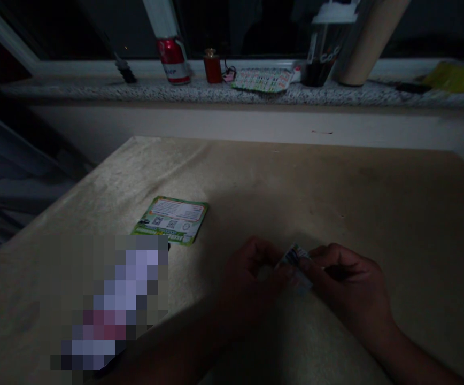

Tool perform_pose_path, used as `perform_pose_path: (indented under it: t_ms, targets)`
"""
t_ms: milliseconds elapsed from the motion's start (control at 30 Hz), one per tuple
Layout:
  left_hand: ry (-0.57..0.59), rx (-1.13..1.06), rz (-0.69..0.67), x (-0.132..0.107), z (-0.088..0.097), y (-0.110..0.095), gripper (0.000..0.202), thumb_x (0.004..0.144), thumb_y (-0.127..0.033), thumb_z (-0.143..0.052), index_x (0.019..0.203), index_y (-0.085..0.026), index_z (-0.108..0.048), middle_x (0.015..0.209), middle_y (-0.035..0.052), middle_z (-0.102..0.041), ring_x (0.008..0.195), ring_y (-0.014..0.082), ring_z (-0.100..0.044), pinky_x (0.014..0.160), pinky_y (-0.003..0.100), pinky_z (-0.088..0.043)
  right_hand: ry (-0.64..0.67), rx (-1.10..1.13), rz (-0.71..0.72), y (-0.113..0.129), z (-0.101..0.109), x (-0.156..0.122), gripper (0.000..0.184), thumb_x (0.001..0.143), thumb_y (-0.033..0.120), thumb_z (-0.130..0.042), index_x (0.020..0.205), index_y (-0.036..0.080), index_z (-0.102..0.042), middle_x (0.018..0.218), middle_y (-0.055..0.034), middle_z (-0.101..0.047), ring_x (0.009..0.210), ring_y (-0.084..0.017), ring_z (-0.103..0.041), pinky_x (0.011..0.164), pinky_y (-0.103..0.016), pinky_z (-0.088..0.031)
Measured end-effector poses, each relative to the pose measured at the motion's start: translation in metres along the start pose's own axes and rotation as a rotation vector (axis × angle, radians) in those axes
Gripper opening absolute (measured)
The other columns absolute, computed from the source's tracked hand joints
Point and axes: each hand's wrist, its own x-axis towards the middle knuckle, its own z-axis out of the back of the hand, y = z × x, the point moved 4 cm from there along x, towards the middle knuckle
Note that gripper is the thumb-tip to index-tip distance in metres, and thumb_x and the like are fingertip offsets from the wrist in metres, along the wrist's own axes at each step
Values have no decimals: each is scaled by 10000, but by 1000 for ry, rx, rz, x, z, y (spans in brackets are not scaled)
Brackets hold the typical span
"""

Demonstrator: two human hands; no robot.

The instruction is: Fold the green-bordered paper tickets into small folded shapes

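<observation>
Over the front middle of the table point(316, 187), both my hands pinch one small, thin printed piece point(299, 272), which looks like a little packet or folded paper; dim light hides its exact kind. My left hand point(254, 275) has thumb and fingers closed on its left side. From the right, my right hand point(350, 280) grips its upper right edge between thumb and fingertips. Left of the hands lies a green and white printed card point(171, 219) with small code squares on it. A blurred-out, long pale object point(123, 299) lies beside my left forearm.
Behind the table runs a speckled windowsill point(95, 93). On it stand a red can point(172, 60), a small red bottle point(213, 67), a patterned packet point(263, 80), a cup with a white lid point(323, 48), a beige tube point(370, 45) and a yellow item point(454, 77).
</observation>
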Motion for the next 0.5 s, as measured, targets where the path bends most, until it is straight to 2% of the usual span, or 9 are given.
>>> perform_pose_path:
  t_ms: [133, 200, 267, 333, 400, 500]
  targets:
    - [59, -81, 3, 2, 0, 5, 272, 775, -266, -795, 782, -179, -538, 738, -7, -642, 686, 131, -607, 648, 261, -472, -9, -30, 6, 2, 0, 0, 193, 721, 152, -807, 629, 202, -645, 561, 41, -674, 479, -74, -598, 454, -139, -458]
    - [65, -93, -3, 2, 1, 5, 310, 768, -264, -804, 742, -182, -506, 699, -31, -589, 657, 115, -576, 633, 250, -452, 9, -5, -41, 1, 0, 1, 147, 731, 160, -803, 746, 219, -670, 565, 58, -666, 477, -74, -591, 454, -140, -454]
    - [78, -93, -4, 3, 1, 3, 349, 746, -263, -817, 702, -182, -480, 661, -51, -537, 613, 94, -527, 598, 230, -423, 89, 8, -85, 1, -2, 2, 127, 762, 192, -787, 854, 230, -708, 624, 44, -701, 529, -89, -621, 489, -154, -478]
    - [115, -79, 25, 3, 0, 2, 353, 739, -267, -817, 690, -179, -478, 646, -51, -536, 595, 87, -507, 581, 221, -409, 197, -22, -96, 2, -4, 3, 28, 815, 239, -749, 818, 212, -738, 643, 17, -706, 560, -99, -621, 508, -170, -479]
    - [143, -59, 71, 4, -2, 1, 328, 730, -257, -816, 710, -175, -499, 653, -43, -561, 597, 88, -514, 584, 221, -413, 246, -73, -74, 3, -4, 3, 168, 849, 269, -717, 701, 191, -731, 595, 11, -660, 531, -93, -573, 484, -177, -446]
    - [159, -44, 139, 5, -2, 4, 275, 713, -246, -819, 824, -165, -580, 740, -10, -629, 663, 118, -573, 639, 251, -456, 230, -97, -31, 5, -3, 4, 213, 861, 271, -699, 667, 186, -720, 553, 19, -615, 498, -90, -529, 457, -184, -416]
